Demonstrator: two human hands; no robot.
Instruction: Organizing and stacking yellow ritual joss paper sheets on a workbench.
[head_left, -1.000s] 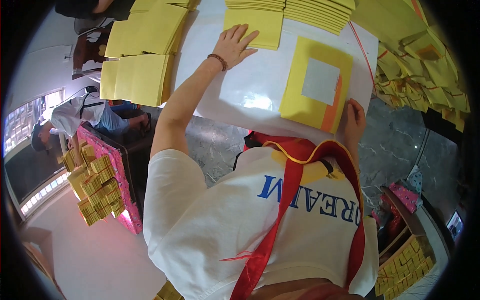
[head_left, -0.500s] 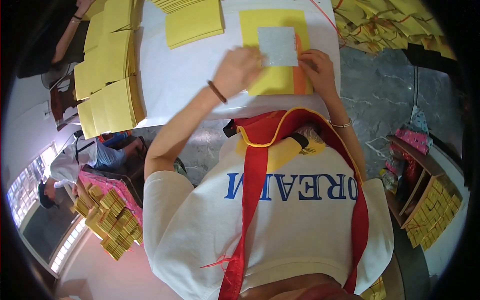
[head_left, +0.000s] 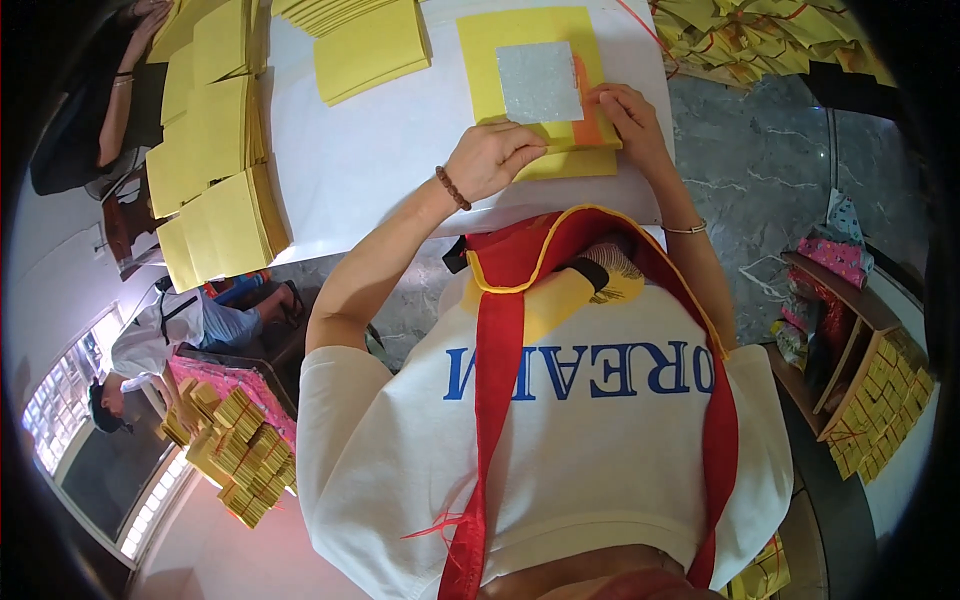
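A yellow paper sheet (head_left: 480,70) lies near the far right of the white table, with a silver-grey square (head_left: 540,82) on its middle and an orange strip (head_left: 588,130) along its right side. Its near edge is lifted and bent up over another yellow sheet (head_left: 570,165) underneath. My left hand (head_left: 492,160) is closed, thumb and fingers pinching that raised edge at its left end. At the sheet's right edge, beside the orange strip, my right hand (head_left: 634,122) has its thumb and fingers bent together on the paper.
A fanned yellow paper stack (head_left: 370,60) lies left of my work. Taller yellow piles (head_left: 225,220) line the table's left edge. Red-tied yellow bundles (head_left: 760,35) fill the far right. Another person's arm (head_left: 118,110) reaches in at far left; a person (head_left: 160,330) sits by more bundles.
My left hand has moved from beside the silver square to the sheet's near edge and now pinches it. That edge, flat before, is raised. My right hand stays at the right edge.
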